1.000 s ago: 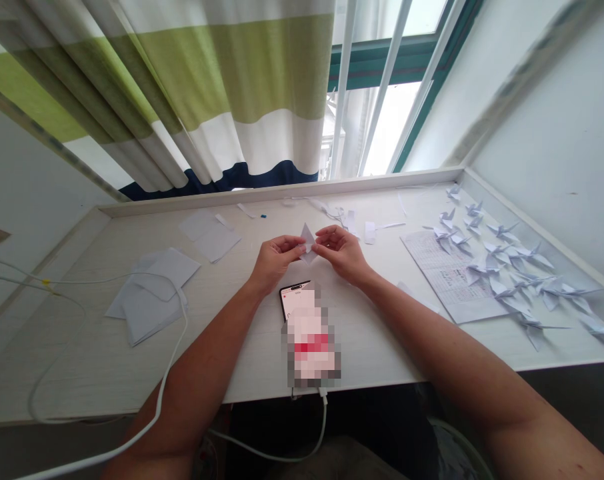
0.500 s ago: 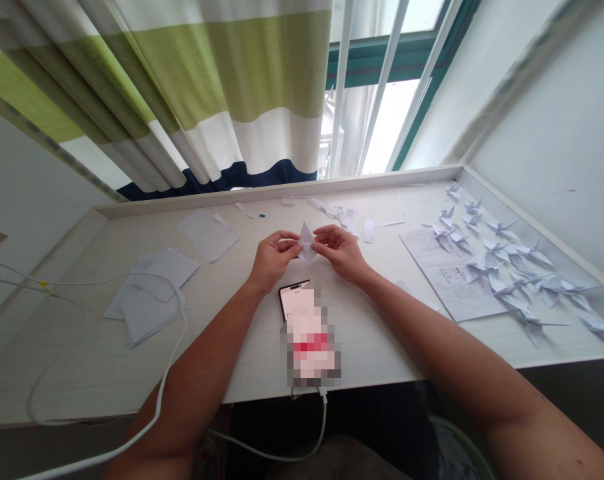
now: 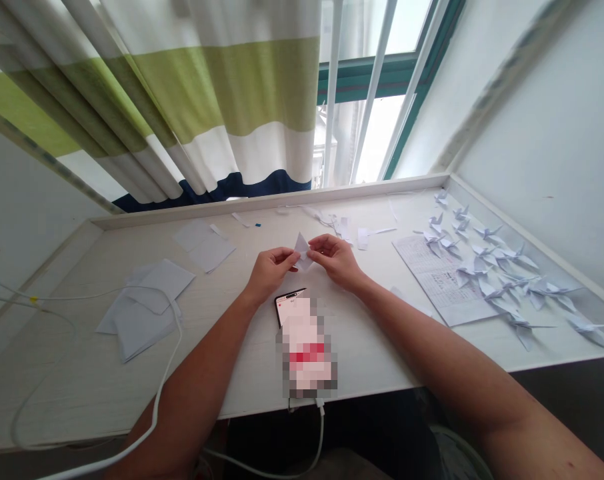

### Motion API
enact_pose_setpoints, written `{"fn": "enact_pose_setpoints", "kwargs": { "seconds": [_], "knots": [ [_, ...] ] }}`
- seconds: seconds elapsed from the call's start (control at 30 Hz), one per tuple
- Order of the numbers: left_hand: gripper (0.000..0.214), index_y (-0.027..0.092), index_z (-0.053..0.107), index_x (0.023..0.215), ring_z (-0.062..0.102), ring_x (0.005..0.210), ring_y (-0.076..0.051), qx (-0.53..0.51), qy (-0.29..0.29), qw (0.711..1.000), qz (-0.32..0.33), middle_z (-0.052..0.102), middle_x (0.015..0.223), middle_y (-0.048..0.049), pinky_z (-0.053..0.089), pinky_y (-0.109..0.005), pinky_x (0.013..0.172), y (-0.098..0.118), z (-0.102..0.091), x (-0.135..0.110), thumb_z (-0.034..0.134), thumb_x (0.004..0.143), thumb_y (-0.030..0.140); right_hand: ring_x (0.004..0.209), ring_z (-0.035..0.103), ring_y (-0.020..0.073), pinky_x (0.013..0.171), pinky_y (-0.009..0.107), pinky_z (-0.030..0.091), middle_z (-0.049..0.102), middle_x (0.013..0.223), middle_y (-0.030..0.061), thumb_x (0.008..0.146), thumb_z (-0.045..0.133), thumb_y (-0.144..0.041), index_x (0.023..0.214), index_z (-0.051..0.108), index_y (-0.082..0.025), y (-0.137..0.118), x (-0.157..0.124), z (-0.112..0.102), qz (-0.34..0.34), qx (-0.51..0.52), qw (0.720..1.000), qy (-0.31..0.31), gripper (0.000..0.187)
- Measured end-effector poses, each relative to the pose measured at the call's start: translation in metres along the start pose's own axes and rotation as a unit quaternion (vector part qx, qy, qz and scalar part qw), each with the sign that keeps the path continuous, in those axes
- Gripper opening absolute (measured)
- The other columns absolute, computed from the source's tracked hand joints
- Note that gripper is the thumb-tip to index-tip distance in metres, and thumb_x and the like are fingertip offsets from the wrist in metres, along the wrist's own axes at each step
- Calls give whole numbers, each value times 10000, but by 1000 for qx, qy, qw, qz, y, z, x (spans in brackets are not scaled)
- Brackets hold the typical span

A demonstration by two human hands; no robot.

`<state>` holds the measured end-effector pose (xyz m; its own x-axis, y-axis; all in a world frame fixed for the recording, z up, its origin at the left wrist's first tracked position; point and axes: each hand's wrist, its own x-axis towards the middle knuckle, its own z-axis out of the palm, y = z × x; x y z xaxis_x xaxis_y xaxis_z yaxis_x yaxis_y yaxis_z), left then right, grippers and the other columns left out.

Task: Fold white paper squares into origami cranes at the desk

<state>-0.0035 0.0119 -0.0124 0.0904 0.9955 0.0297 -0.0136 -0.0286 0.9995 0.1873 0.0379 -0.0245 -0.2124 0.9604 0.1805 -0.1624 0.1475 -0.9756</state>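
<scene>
A small piece of folded white paper (image 3: 302,245), pointed at the top like a diamond, is held above the table between both hands. My left hand (image 3: 276,269) pinches its left side with thumb and fingers. From the other side, my right hand (image 3: 335,259) grips it with the thumb pressed on its front and the fingers curled behind. Both thumbs meet near the paper's middle and hide part of its folds. Just below the hands lies a phone (image 3: 302,333), its screen mostly blurred and a cable plugged into its lower end.
Several folded paper cranes (image 3: 487,257) stand at the right, some on a written sheet (image 3: 422,280). Stacked white paper (image 3: 149,317) and further squares (image 3: 207,247) lie at left. Paper scraps (image 3: 363,238) are near the back. A white cable (image 3: 178,333) crosses my left forearm.
The view has shifted slightly, so everything on the table sits a little lower and further left. Both hands keep their hold on the folded paper, with the fingers barely moved.
</scene>
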Motion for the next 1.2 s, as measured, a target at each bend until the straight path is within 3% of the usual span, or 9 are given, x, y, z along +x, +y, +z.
{"fn": "enact_pose_setpoints", "kwargs": {
  "seconds": [0.5,0.77,1.0,1.2],
  "knots": [
    [331,173,801,758,646,654,-161,37,19,999,30,756,728,-43,496,-280,649,0,-2,2,861,748,499,800,708,193,779,362,584,767,872,37,690,919,-525,898,695,-215,-8,-4,2,25,-4,999,-34,436],
    [335,170,797,750,643,664,-154,-6,9,1000,12,762,736,-44,505,-281,673,2,-1,2,891,719,490,673,662,150,665,303,508,738,746,-2,735,905,-478,1016,680,-208,-8,-1,2,10,16,999,-44,450],
    [357,171,822,856,682,758,-171,-47,-15,999,-23,781,838,-63,562,-301,762,3,-5,1,840,789,521,693,694,175,679,321,539,756,763,3,748,891,-501,1058,655,-226,-12,-3,2,12,6,1000,-27,478],
    [409,163,803,848,696,756,-181,-64,-22,997,-26,763,854,-70,580,-306,717,3,-4,2,781,827,572,715,703,176,721,337,561,757,773,3,765,879,-506,1049,660,-229,-8,-3,-1,8,3,1000,-23,453]
  ]
}}
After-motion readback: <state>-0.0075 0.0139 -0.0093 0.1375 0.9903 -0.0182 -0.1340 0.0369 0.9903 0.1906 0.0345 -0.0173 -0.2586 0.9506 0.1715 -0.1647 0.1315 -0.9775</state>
